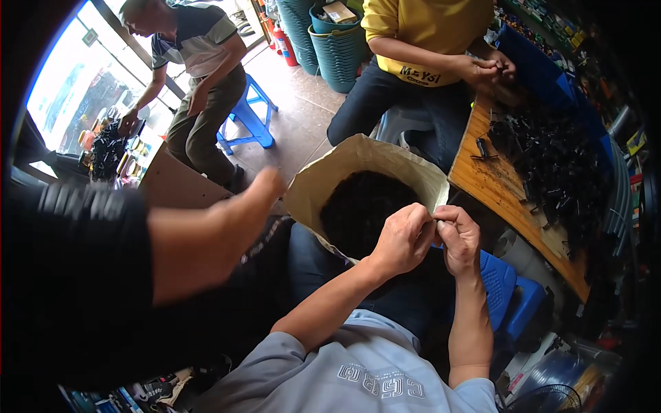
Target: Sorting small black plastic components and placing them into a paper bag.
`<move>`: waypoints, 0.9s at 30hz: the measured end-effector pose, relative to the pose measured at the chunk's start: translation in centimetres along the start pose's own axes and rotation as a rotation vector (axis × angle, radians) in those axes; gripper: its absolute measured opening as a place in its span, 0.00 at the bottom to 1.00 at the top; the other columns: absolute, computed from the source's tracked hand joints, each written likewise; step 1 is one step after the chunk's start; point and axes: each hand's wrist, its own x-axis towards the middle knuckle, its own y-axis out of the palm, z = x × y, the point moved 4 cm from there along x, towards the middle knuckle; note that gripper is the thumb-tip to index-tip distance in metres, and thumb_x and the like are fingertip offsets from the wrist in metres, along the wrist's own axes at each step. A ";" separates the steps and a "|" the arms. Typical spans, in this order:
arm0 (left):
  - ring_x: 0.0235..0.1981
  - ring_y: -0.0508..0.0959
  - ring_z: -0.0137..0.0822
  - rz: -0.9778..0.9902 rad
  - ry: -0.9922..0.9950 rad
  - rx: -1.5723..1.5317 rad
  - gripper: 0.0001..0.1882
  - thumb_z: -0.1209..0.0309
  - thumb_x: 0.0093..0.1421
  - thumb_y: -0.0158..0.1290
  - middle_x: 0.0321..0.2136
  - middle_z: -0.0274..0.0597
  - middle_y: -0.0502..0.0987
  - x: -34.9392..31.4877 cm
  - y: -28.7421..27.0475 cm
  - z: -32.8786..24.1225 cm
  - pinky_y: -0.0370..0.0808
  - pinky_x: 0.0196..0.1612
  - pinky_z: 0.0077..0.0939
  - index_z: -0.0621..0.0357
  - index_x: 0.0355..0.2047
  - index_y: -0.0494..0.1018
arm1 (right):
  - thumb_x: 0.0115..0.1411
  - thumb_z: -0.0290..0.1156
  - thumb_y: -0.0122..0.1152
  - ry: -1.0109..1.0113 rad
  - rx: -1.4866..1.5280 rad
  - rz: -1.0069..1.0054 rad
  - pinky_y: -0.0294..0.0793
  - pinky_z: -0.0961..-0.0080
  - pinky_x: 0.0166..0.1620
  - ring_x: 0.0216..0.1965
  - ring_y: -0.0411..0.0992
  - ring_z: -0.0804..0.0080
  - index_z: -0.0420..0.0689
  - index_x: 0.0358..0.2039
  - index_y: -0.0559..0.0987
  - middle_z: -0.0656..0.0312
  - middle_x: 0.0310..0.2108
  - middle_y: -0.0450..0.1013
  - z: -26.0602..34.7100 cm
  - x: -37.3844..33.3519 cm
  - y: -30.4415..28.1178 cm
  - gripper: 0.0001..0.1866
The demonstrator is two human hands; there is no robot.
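Note:
My left hand (403, 237) and my right hand (460, 237) meet in front of me, fingers pinched together at the tips. Whatever small thing is between them is hidden by the fingers. They are just over the near right rim of a pale woven sack (310, 186), which stands open before my knees. A heap of small dark pieces (372, 206) lies inside it. I cannot tell whether my fingertips touch the sack's edge.
On the right, a wooden table (482, 151) bears a heap of black plastic parts (561, 172). A co-worker's blurred arm (206, 234) reaches in from the left. A person in yellow (427, 34) sits opposite; another stands by a blue stool (251, 120). Stacked baskets (334, 55) are behind.

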 end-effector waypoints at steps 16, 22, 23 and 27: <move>0.29 0.78 0.26 0.323 -0.380 -0.233 0.17 0.73 0.59 0.55 0.31 0.45 0.80 -0.1 0.0 2.3 0.75 0.32 0.23 0.64 0.48 0.70 | 0.62 0.24 0.54 0.242 -0.372 0.132 0.72 0.83 0.28 0.23 0.72 0.80 0.36 0.37 0.76 0.64 0.23 0.74 1.5 0.1 -1.1 0.06; 0.25 0.79 0.35 0.360 -0.342 -0.057 0.17 0.74 0.53 0.55 0.25 0.50 0.78 1.2 0.1 2.7 0.75 0.30 0.25 0.63 0.45 0.72 | 0.60 0.24 0.54 0.287 -0.554 0.250 0.75 0.76 0.29 0.24 0.75 0.73 0.34 0.38 0.75 0.56 0.24 0.75 2.0 1.8 -1.0 0.07; 0.25 0.80 0.38 0.362 -0.422 -0.036 0.17 0.73 0.53 0.55 0.25 0.50 0.78 0.7 -0.5 3.7 0.75 0.31 0.26 0.63 0.44 0.72 | 0.58 0.24 0.56 0.102 -0.711 0.247 0.74 0.73 0.31 0.26 0.75 0.67 0.35 0.36 0.75 0.54 0.26 0.75 2.6 3.2 -1.2 0.07; 0.41 0.79 0.50 0.260 -0.326 0.289 0.23 0.68 0.50 0.58 0.38 0.54 0.78 -1.1 -2.2 7.7 0.75 0.45 0.35 0.61 0.47 0.72 | 0.56 0.27 0.59 -0.374 -1.333 -0.315 0.70 0.68 0.32 0.28 0.72 0.63 0.37 0.28 0.73 0.54 0.24 0.71 4.9 11.8 -8.4 0.07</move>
